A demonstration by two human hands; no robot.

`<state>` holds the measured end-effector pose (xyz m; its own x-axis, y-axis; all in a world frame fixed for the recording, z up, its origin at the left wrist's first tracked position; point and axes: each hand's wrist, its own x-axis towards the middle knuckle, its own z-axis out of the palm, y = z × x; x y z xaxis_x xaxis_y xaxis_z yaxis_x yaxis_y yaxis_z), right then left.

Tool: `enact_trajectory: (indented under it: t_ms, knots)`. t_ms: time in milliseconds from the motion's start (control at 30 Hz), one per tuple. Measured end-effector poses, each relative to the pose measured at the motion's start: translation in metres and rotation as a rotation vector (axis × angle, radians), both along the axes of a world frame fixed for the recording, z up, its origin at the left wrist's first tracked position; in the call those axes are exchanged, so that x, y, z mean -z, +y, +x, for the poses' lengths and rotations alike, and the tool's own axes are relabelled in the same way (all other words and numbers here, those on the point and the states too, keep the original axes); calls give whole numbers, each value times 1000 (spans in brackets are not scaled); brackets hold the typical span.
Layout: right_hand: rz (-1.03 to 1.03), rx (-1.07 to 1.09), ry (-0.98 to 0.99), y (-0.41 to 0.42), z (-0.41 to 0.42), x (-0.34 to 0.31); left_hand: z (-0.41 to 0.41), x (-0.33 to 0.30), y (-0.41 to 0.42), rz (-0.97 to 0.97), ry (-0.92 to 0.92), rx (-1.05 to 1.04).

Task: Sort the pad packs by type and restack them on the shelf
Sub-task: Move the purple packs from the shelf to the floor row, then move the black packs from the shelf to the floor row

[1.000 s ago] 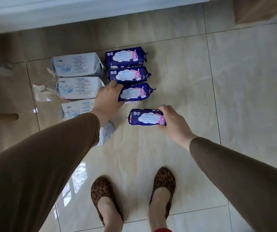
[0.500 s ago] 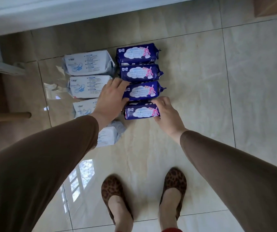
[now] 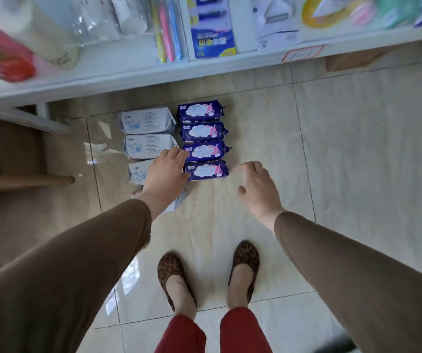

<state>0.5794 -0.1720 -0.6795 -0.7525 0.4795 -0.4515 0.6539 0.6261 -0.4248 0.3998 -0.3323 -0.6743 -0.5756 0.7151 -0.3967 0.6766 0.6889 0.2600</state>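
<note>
- Four dark blue pad packs (image 3: 203,140) lie in a neat column on the tiled floor (image 3: 357,149), the nearest one between the fingertips of both hands; pale grey pad packs (image 3: 147,135) form a second column just beside them, partly hidden under the left wrist.
- Sorting by type looks done; judging by the floor rows, restacking onto the white shelf (image 3: 153,70) beyond the fingertips has yet to begin.
- The left hand (image 3: 165,174) reaches forward, palm down, fingers straight, their tips at the blue column's left edge, gripping nothing.
- The right hand (image 3: 257,186) hovers with fingers loosely spread, empty, just right of the nearest blue pack.
</note>
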Motion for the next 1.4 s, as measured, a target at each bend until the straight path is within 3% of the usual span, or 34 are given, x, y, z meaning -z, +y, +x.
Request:
enact_trajectory:
  t_ms: [333,633,933,1133,1400]
  knots:
    - [109,85,103,55,22,-312,30,-289,29,65,82,85]
    - [192,108,281,164,43,-529,47,-499,152,322,131,171]
    - [184,27,377,318,46,-618,53,-595,290,444,180,88]
    - [141,-61,437,371,1,-642,25,-622,312,439,246,-10]
    - [-29,-81,459,378,-115,-637,-67,-633,298,442,329,-178]
